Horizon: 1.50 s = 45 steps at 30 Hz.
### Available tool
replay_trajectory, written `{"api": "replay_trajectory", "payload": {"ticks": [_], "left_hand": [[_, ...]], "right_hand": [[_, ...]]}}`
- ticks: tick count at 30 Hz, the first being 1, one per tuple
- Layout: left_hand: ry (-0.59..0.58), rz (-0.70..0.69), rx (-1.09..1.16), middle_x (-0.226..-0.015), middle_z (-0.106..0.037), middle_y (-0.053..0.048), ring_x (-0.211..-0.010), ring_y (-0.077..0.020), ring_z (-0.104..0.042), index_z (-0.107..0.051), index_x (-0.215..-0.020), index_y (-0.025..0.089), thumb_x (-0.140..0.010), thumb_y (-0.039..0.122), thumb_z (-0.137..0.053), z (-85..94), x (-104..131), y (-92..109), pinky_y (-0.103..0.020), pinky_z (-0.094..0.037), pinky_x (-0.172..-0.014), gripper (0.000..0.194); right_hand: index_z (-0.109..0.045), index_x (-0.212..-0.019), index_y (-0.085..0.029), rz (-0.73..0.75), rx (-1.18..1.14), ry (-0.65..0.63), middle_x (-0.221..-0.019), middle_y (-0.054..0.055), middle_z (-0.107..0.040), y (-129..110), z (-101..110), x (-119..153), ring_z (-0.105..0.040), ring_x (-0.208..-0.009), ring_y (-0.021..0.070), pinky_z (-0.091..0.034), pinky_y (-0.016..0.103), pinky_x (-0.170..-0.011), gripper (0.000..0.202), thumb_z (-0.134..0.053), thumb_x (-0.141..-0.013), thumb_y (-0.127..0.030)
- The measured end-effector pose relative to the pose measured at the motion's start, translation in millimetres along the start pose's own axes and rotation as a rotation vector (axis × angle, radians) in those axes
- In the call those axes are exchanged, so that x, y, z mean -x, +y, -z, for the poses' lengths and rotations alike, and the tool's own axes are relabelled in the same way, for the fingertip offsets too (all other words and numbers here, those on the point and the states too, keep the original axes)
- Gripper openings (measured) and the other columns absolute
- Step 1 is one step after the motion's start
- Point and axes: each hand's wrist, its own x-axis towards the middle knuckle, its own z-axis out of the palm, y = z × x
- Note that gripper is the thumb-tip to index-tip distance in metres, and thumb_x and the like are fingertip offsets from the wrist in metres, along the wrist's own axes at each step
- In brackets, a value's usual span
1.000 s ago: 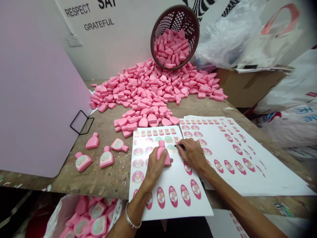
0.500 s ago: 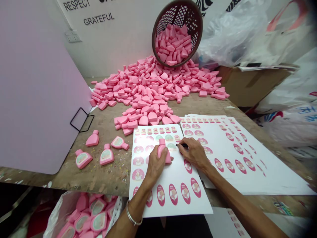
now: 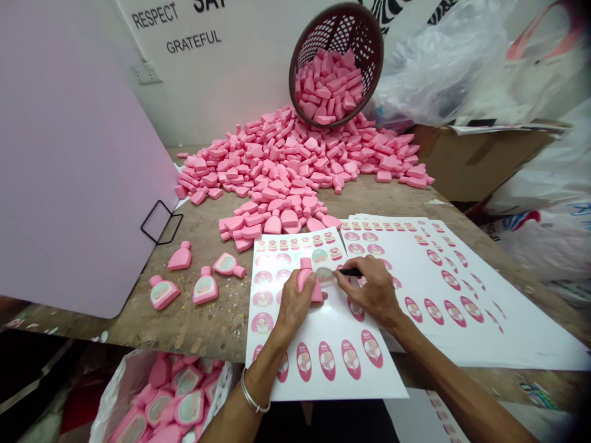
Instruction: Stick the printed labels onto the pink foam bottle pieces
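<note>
A pink bottle-shaped piece (image 3: 306, 280) stands between the thumb and fingers of my left hand (image 3: 293, 307), its cap end pointing away from me. My right hand (image 3: 372, 289) pinches a slim black tool (image 3: 349, 272); its exact kind is hard to make out. At my right fingertips a pale green sticker (image 3: 324, 274) sits close beside the pink piece. Both hands are over a white sticker sheet (image 3: 318, 384) printed with rows of pink and green labels. Left of the sheet lie several more pink bottle shapes (image 3: 205, 289), some with a green label on the face.
A large heap of pink pieces (image 3: 277, 160) spills from a tipped brown basket (image 3: 336, 117). More sticker sheets (image 3: 508, 351) lie at the right. Labelled pieces fill a white bin (image 3: 111, 394) below the table edge. A pink board (image 3: 69, 172) stands left; a cardboard box (image 3: 489, 160) sits right.
The green sticker has come off the sheet at my right fingertips, nearer the pink piece. More of the black tool shows now. The whole view has shifted slightly.
</note>
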Motion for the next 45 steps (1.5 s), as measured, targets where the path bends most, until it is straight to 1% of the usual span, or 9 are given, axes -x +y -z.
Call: {"api": "replay_trajectory", "payload": {"ticks": [2,4,7,10,15,20,29,38,45], "left_hand": [[0.0,0.013,0.105,-0.081,-0.061,-0.006,-0.068,-0.0205,-0.069,-0.057,-0.101,0.012,-0.076,0.052,-0.067,1.3,1,0,-0.032,-0.057,-0.063,0.048],[-0.008,0.035,0.268,-0.083,-0.062,-0.007,-0.071,-0.0201,-0.068,-0.059,-0.101,0.012,-0.078,0.056,-0.063,3.3,4,3,-0.034,-0.058,-0.065,0.051],[-0.038,0.094,0.482,-0.092,-0.066,-0.012,-0.079,-0.0217,-0.066,-0.062,-0.102,0.01,-0.085,0.061,-0.049,7.4,13,11,-0.038,-0.059,-0.069,0.055],[-0.075,0.118,0.544,-0.098,-0.068,-0.015,-0.084,-0.0237,-0.066,-0.064,-0.104,0.01,-0.089,0.061,-0.041,11.7,23,20,-0.041,-0.059,-0.071,0.058],[-0.106,0.093,0.55,-0.098,-0.069,-0.013,-0.084,-0.0227,-0.067,-0.064,-0.106,0.011,-0.091,0.059,-0.037,16.8,34,25,-0.039,-0.059,-0.072,0.057],[-0.135,0.08,0.54,-0.094,-0.069,-0.012,-0.082,-0.0217,-0.067,-0.063,-0.107,0.011,-0.091,0.06,-0.035,18.1,36,24,-0.038,-0.059,-0.072,0.059],[-0.144,0.073,0.513,-0.095,-0.07,-0.012,-0.083,-0.0223,-0.067,-0.065,-0.106,0.011,-0.088,0.064,-0.038,18.3,39,26,-0.038,-0.059,-0.072,0.062],[-0.123,0.098,0.502,-0.096,-0.07,-0.013,-0.085,-0.0227,-0.068,-0.066,-0.105,0.011,-0.088,0.064,-0.039,18.8,38,25,-0.037,-0.06,-0.072,0.061],[-0.153,0.095,0.533,-0.097,-0.07,-0.012,-0.087,-0.0231,-0.067,-0.066,-0.107,0.011,-0.089,0.062,-0.04,20.4,37,27,-0.037,-0.06,-0.074,0.059]], "right_hand": [[-0.056,-0.073,-0.019,-0.229,-0.19,0.015,-0.068,0.0,-0.06,-8,10,-4,-0.053,-0.064,0.014,-0.041,0.029,-0.063,0.021,-0.064,-0.08,-0.037],[-0.059,-0.074,-0.019,-0.386,-0.328,-0.026,-0.067,-0.001,-0.06,-20,18,-7,-0.052,-0.061,0.0128,-0.041,0.027,-0.057,0.024,-0.065,-0.079,-0.042],[-0.07,-0.087,-0.02,-0.465,-0.438,-0.152,-0.075,0.001,-0.067,-42,23,-7,-0.057,-0.065,0.0145,-0.044,0.027,-0.058,0.027,-0.066,-0.077,-0.045],[-0.074,-0.094,-0.021,-0.499,-0.522,-0.236,-0.088,0.004,-0.073,-62,21,-3,-0.064,-0.077,0.0194,-0.05,0.03,-0.066,0.031,-0.066,-0.077,-0.046],[-0.076,-0.091,-0.023,-0.491,-0.582,-0.262,-0.093,0.004,-0.075,-76,14,3,-0.067,-0.089,0.0236,-0.053,0.035,-0.081,0.027,-0.067,-0.076,-0.044],[-0.076,-0.091,-0.023,-0.464,-0.55,-0.271,-0.089,0.004,-0.075,-79,15,4,-0.068,-0.083,0.0221,-0.054,0.033,-0.075,0.025,-0.067,-0.077,-0.042],[-0.076,-0.087,-0.023,-0.383,-0.509,-0.213,-0.082,0.004,-0.074,-82,16,2,-0.064,-0.071,0.0189,-0.051,0.03,-0.062,0.022,-0.066,-0.078,-0.04],[-0.074,-0.086,-0.024,-0.349,-0.48,-0.198,-0.083,0.002,-0.072,-79,11,3,-0.061,-0.072,0.0165,-0.047,0.029,-0.062,0.017,-0.066,-0.079,-0.038],[-0.073,-0.085,-0.024,-0.342,-0.484,-0.196,-0.084,0.003,-0.071,-82,10,3,-0.062,-0.073,0.0178,-0.05,0.032,-0.066,0.016,-0.066,-0.08,-0.036]]}}
